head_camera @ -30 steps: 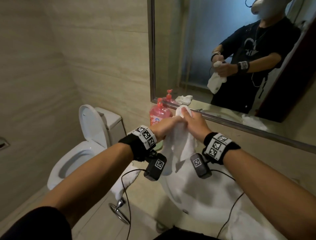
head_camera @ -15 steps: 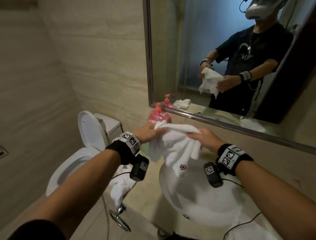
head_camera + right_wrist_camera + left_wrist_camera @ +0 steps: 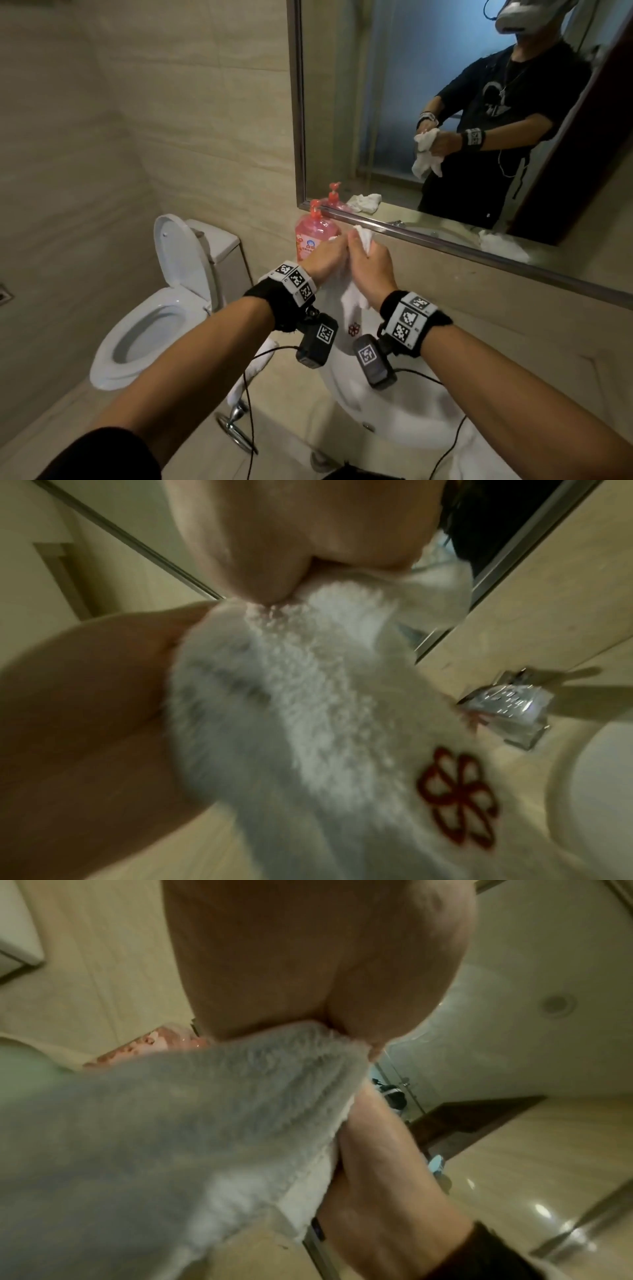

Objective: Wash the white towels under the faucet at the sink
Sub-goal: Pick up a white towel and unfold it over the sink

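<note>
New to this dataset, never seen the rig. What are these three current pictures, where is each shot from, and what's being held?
No machine here: a person works with bare hands, wearing black wristbands with square printed markers and a small camera under each wrist. The wide picture comes from a head-worn camera looking down at the sink; the other two come from the wrist cameras, looking along each hand at close range.

The left hand and right hand both grip one fluffy white towel with a red flower emblem, bunched between them above the white ceramic basin. The right wrist view shows the emblem clearly, plus a chrome faucet; no running water is visible.

A pink pump bottle of soap stands by the mirror, which reflects the person. Another white towel hangs at the counter's left edge, near the white toilet.
</note>
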